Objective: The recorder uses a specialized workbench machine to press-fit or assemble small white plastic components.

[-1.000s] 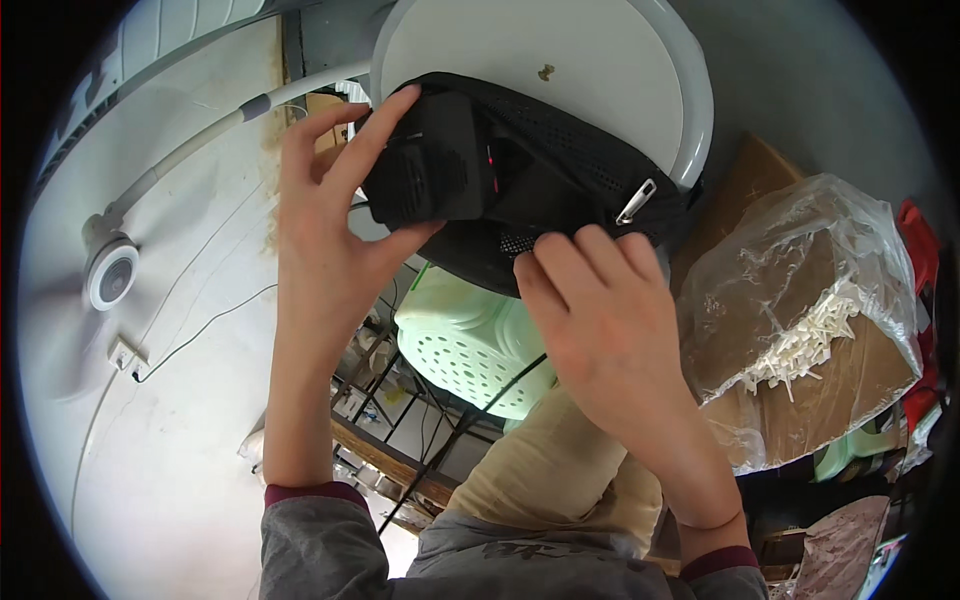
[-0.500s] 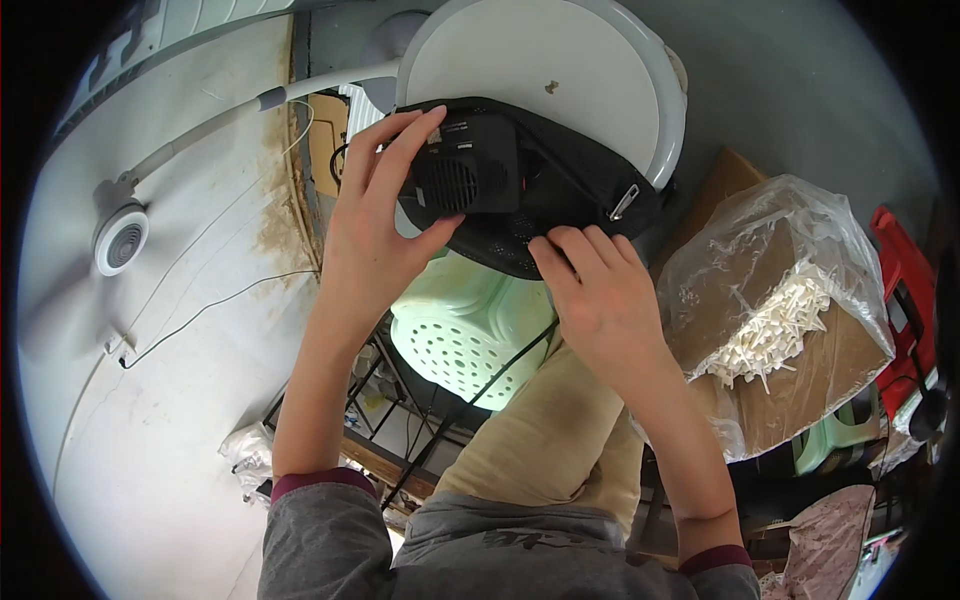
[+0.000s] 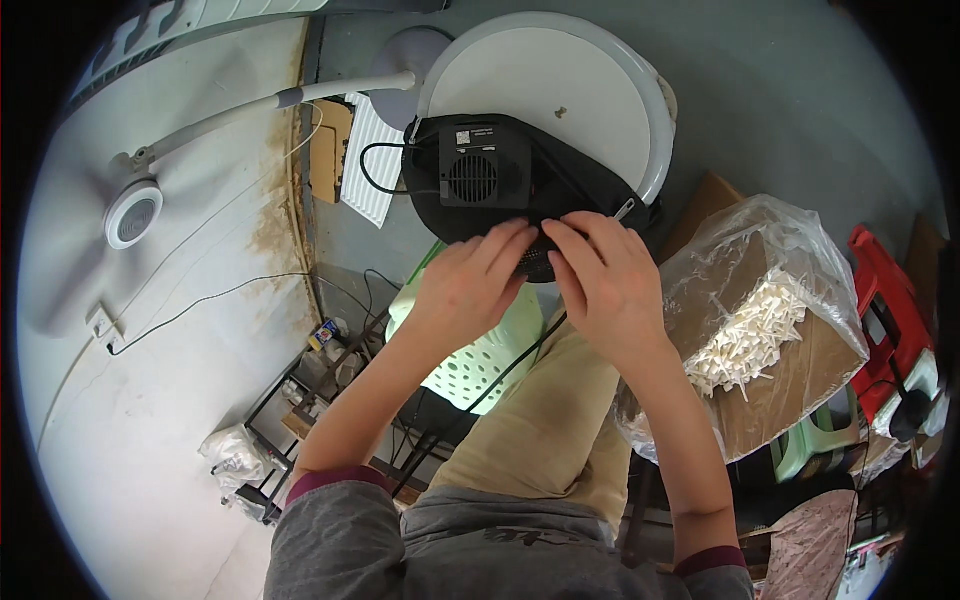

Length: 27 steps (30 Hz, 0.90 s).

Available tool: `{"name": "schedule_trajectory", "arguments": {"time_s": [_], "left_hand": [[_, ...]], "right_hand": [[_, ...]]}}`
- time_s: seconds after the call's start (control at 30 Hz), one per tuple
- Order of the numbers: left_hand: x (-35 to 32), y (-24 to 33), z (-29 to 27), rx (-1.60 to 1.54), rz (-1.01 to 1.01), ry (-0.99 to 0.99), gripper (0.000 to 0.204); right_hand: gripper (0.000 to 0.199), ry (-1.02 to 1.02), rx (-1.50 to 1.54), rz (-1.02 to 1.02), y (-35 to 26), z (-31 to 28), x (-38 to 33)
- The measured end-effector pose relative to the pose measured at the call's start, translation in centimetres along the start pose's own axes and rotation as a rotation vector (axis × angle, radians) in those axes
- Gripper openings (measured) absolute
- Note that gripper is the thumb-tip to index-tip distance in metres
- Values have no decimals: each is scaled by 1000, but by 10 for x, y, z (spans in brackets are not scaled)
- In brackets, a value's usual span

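A black zippered fabric pouch (image 3: 585, 185) with mesh lies across the near side of a round, white-topped stand (image 3: 545, 85). On its left part rests a black box-shaped device (image 3: 485, 180) with a round vent grille and a looped black cable (image 3: 368, 165). My left hand (image 3: 462, 292) has its fingers curled at the pouch's near edge, just below the device. Close beside it, my right hand (image 3: 612, 290) pinches the same edge. A metal zipper pull (image 3: 625, 209) shows above the right fingers. What lies beneath the fingertips is hidden.
Below the pouch stands a pale green perforated plastic stool (image 3: 480, 370). To the right, a box lined with clear plastic (image 3: 815, 365) holds a pile of small white pieces (image 3: 755, 335). A running fan (image 3: 133, 215) is on the left, and a red plastic item (image 3: 885, 300) far right.
My left hand has let go of the device and moved right and down to the pouch's near edge. The device now lies uncovered. My right hand stays near the same edge.
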<state>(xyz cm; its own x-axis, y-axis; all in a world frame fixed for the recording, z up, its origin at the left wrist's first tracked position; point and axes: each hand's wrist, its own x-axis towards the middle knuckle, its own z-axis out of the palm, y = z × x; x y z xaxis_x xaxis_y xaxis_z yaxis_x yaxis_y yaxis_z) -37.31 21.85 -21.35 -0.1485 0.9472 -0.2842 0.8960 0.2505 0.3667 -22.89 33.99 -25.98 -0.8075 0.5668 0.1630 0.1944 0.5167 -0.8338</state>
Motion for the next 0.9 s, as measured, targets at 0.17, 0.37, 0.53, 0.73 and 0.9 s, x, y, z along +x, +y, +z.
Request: {"name": "schedule_trajectory", "arguments": {"time_s": [0.17,0.37,0.53,0.73,0.9], "left_hand": [[11,0,-5,-2,-73,-39,53],[12,-2,-2,115,58,106,37],[-2,1,-2,105,-131,23,35],[-11,-12,-17,228,-281,11,43],[-16,-14,-20,214,-281,32,42]], "right_hand": [[29,102,35,89,5,3,-7],[41,258,46,35,-10,7,29],[44,29,-163,-99,-18,15,72],[47,-67,-394,-41,-21,23,84],[64,-181,-341,-30,-19,19,101]]}}
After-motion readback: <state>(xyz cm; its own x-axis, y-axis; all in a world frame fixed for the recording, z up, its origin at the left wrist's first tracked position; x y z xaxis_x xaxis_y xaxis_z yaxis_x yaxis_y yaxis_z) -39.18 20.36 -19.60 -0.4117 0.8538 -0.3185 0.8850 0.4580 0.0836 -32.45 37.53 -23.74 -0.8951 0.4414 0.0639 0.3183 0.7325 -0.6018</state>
